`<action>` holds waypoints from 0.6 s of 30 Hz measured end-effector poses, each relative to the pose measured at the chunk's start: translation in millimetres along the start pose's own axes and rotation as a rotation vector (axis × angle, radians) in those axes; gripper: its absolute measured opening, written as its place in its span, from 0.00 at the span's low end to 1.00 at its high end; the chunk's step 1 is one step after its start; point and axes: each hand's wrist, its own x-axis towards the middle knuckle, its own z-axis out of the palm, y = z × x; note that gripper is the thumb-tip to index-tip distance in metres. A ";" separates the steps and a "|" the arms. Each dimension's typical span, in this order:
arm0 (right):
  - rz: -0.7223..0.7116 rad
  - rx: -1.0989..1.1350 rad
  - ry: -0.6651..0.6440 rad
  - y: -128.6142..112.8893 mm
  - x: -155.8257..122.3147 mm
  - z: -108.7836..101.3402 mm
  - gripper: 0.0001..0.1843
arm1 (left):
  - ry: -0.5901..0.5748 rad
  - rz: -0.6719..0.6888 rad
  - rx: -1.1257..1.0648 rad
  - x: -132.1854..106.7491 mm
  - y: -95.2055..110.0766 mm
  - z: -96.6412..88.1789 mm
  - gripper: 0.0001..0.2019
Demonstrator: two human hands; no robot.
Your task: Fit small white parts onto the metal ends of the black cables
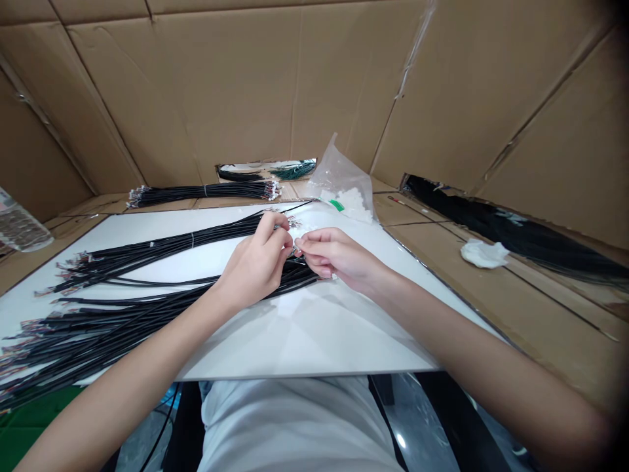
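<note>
My left hand (259, 261) is closed in a pinch on the end of a black cable, above the loose pile of black cables (147, 313). Close beside it, my right hand (339, 255) pinches a small whitish piece (297, 249) at that cable end, probably a connector. Fingers hide most of both the piece and the wires. Behind the left hand lies a tied bundle of black cables (171, 244), with thin coloured wires fanning out at its ends.
A clear plastic bag (344, 180) of small white parts stands at the white table's (324, 334) back edge. Another tied cable bundle (204, 191) lies behind. Cardboard walls (236, 78) surround the table. A crumpled white wad (484, 254) is at right, a plastic bottle (22, 223) at left.
</note>
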 end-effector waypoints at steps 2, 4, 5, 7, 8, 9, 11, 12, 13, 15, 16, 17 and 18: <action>-0.013 -0.014 -0.001 0.6 -0.5 1.0 0.15 | 0.000 0.011 0.028 -0.1 0.4 0.5 0.04; -0.029 -0.032 -0.008 1.2 -0.9 1.7 0.16 | 0.000 0.018 0.046 -0.3 0.5 1.0 0.05; -0.036 -0.041 -0.013 1.5 -1.1 1.9 0.17 | 0.000 0.020 0.051 -0.4 0.6 1.3 0.05; -0.047 -0.061 -0.021 2.0 -1.3 1.9 0.18 | -0.001 0.020 0.052 -0.8 0.5 1.7 0.05; -0.050 -0.071 -0.024 2.2 -1.3 1.9 0.18 | -0.003 0.018 0.050 -1.0 0.4 1.8 0.05; -0.051 -0.081 -0.029 2.5 -1.3 1.8 0.18 | -0.004 0.015 0.048 -1.2 0.3 2.0 0.05; -0.059 -0.090 -0.034 2.8 -1.0 1.6 0.18 | -0.003 0.008 0.039 -1.2 0.0 2.2 0.05; -0.064 -0.089 -0.038 2.9 -0.7 1.5 0.18 | 0.001 0.003 0.030 -1.1 -0.3 2.3 0.05; -0.071 -0.087 -0.040 2.8 -0.5 1.5 0.18 | 0.006 -0.005 0.017 -0.8 -0.5 2.3 0.05; -0.081 -0.078 -0.039 2.2 -0.2 1.3 0.17 | 0.022 -0.029 -0.031 -0.2 -0.7 2.1 0.04; -0.081 -0.070 -0.037 1.6 -0.2 1.2 0.16 | 0.033 -0.047 -0.063 0.1 -0.7 1.7 0.03; -0.078 -0.060 -0.034 0.9 -0.3 1.0 0.16 | 0.047 -0.063 -0.097 0.5 -0.4 1.1 0.03; -0.074 -0.045 -0.029 0.2 -0.4 0.7 0.16 | 0.068 -0.074 -0.130 0.7 0.1 0.3 0.03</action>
